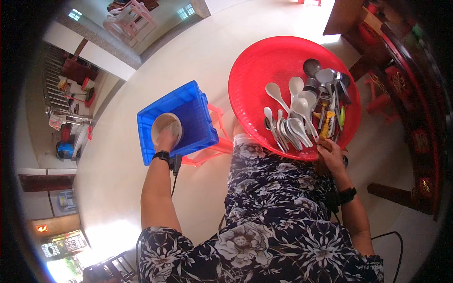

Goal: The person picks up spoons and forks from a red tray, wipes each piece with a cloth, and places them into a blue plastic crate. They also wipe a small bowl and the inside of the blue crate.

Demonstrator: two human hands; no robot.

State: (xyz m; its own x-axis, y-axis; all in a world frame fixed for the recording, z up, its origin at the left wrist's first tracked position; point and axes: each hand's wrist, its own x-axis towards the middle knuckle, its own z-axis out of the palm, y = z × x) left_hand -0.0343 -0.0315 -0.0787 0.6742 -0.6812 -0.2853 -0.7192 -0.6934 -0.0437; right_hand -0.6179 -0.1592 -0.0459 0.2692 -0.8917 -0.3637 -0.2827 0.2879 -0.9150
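Observation:
My left hand [167, 137] reaches into a round beige container [155, 123] that stands inside a blue plastic crate [198, 106]; its fingers are partly hidden, and something pale shows by them. To the right, a large round red tray [251, 78] rests over my lap. White soup spoons [300, 106], smaller spoons [283, 131], a dark ladle [311, 67], a grey spatula [325, 76] and yellow- and green-handled utensils lie on it. My right hand [331, 155] is at the tray's near right rim, with its fingers around a brown object [325, 144] beside a yellow handle [327, 125].
The blue crate sits on a pink-red plastic stool [216, 145]. Dark red wooden furniture [407, 106] stands at the right, with a wooden beam [389, 193] low on the floor. Cables hang from the wrist devices. A pink plastic chair [129, 21] is at the upper left.

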